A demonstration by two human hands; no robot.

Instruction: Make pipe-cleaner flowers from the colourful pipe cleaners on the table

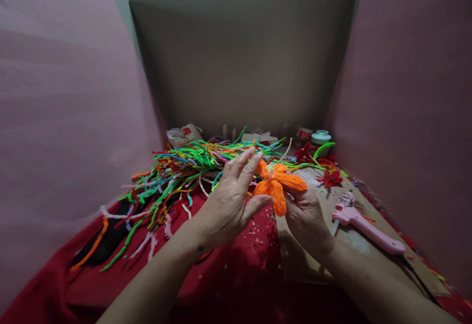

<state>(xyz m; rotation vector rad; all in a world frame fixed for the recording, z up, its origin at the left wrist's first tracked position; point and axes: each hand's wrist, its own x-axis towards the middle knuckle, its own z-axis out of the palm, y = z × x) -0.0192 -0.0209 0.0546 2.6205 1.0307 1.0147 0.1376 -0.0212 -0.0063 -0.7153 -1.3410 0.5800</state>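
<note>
An orange pipe-cleaner flower (279, 185) with fuzzy petals is held up in front of me. My right hand (307, 218) grips it from below, fingers closed round its base. My left hand (231, 197) is on the flower's left side, fingers stretched out and touching the upper left petal, thumb near the lower petal. Behind my hands lies a big heap of loose pipe cleaners (173, 174) in green, orange, red, white and blue.
A pink glue gun (363, 226) lies on a cardboard sheet (342, 255) at the right, its cord running off. Red pipe-cleaner flowers (329, 177), a teal-lidded jar (320, 138) and small packets sit at the back. Red cloth (239, 275) covers the table; cardboard and pink walls enclose it.
</note>
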